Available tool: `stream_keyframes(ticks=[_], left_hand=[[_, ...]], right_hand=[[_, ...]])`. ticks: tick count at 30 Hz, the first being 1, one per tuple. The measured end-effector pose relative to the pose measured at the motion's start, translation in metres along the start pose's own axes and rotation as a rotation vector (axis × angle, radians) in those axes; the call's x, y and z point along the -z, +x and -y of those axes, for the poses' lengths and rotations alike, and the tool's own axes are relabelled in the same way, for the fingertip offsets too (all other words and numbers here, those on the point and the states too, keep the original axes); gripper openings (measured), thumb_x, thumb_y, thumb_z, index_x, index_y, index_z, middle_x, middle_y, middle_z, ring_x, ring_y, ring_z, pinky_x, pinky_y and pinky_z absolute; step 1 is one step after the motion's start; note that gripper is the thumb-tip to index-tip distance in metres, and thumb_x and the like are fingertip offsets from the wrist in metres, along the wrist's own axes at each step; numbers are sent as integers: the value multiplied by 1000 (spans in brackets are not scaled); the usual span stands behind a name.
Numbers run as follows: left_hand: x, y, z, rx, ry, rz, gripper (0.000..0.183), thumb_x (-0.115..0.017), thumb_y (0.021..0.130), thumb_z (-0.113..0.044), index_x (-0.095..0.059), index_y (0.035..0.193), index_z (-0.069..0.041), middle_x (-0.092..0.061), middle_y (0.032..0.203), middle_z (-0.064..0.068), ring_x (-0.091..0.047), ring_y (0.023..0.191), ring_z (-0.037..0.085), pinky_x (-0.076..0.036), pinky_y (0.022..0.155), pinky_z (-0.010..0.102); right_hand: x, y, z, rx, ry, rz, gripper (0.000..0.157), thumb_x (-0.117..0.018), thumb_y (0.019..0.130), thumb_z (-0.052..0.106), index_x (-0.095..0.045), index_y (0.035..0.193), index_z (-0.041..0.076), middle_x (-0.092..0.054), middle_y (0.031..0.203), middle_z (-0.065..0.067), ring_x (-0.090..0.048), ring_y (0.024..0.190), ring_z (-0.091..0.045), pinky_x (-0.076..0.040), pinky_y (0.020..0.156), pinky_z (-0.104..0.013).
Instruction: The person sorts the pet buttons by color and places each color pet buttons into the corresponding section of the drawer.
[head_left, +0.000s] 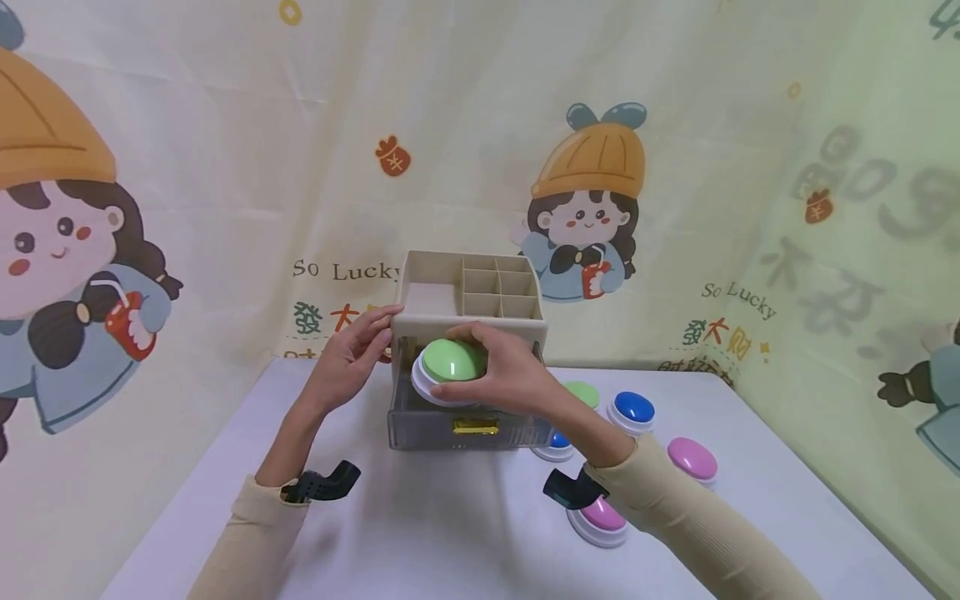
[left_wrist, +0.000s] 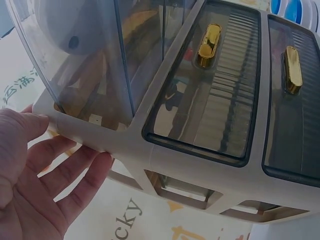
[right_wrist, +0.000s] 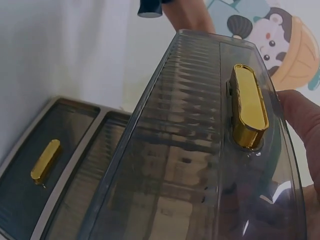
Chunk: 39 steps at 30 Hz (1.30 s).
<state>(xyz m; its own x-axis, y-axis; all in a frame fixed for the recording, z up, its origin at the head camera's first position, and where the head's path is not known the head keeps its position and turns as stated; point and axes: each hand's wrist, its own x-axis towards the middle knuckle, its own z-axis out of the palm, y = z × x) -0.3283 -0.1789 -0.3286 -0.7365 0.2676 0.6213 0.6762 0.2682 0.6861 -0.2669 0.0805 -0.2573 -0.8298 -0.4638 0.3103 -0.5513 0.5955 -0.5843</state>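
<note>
A desktop drawer organizer (head_left: pixel 427 322) stands at the centre, its top smoky clear drawer (head_left: pixel 423 431) pulled out toward me. My right hand (head_left: pixel 521 371) grips a push button with a green dome (head_left: pixel 453 360) and white base, thumb at its near side and fingers at its far side, over the drawer's opening. The button's white base (left_wrist: pixel 70 22) shows through the drawer wall in the left wrist view. My left hand (head_left: pixel 347 360) touches the organizer's left side near the top, with thumb and fingertips on the beige frame (left_wrist: pixel 90 129).
Right of the organizer lie more push buttons: a green one (head_left: pixel 583 393), blue ones (head_left: pixel 633 407) and pink ones (head_left: pixel 692 458), one partly under the right forearm. Two lower drawers with gold handles (left_wrist: pixel 293 70) are closed. A printed cloth (head_left: pixel 465 200) hangs behind the white table (head_left: pixel 420 525).
</note>
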Motion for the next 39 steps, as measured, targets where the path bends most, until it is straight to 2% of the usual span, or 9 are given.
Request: stream_keyframes(ticks=[8,15,20,23,29,35,39], left_hand=[[0,0,0,8,0,-2,43,-54,107,-15,-51,150,-17,-60,143,11,-68,111,28,-61,82,38],[0,1,1,4,-4,-1,41,-51,108,-14,-52,150,-16,-61,139,10,-67,106,25,-61,82,39],[-1,1,0,12,-15,-1,41,-51,108,-15,-53,149,-16,-61,139,10,-67,105,26,-60,82,43],[-1,1,0,14,-22,2,41,-51,108,-15,-53,149,-16,-62,137,10,-67,103,26,-60,81,39],[-2,-1,0,12,-18,0,41,-51,108,-15,-53,149,-15,-62,137,11,-67,104,25,-59,79,29],[-1,-1,1,-8,-13,-3,40,-50,109,-14,-53,149,-13,-62,137,12,-67,108,23,-59,80,29],[-1,0,1,-19,-6,-8,40,-50,109,-13,-53,149,-13,-62,139,11,-68,110,26,-59,80,29]], right_hand=[[-4,6,3,-5,-23,77,67,-88,79,40,-61,135,16,-65,125,3,-59,106,-16,-53,89,-32],[-7,9,2,-35,-28,144,67,-86,81,41,-61,137,13,-64,126,0,-57,107,-18,-52,88,-30],[-8,10,-2,-59,-1,166,62,-84,85,39,-62,136,12,-66,129,-2,-61,114,-18,-52,99,-36],[-7,10,-3,-58,45,157,59,-82,87,36,-61,136,10,-67,131,-6,-63,119,-20,-51,104,-39],[-2,7,-4,-79,146,96,53,-79,91,35,-62,135,10,-69,125,-3,-65,113,-18,-53,101,-38],[11,6,-5,-146,322,55,46,-76,94,30,-63,134,13,-69,122,-2,-65,111,-19,-55,96,-35],[19,4,-6,-159,357,32,46,-75,95,32,-62,135,14,-68,124,-3,-64,113,-21,-56,94,-35]])
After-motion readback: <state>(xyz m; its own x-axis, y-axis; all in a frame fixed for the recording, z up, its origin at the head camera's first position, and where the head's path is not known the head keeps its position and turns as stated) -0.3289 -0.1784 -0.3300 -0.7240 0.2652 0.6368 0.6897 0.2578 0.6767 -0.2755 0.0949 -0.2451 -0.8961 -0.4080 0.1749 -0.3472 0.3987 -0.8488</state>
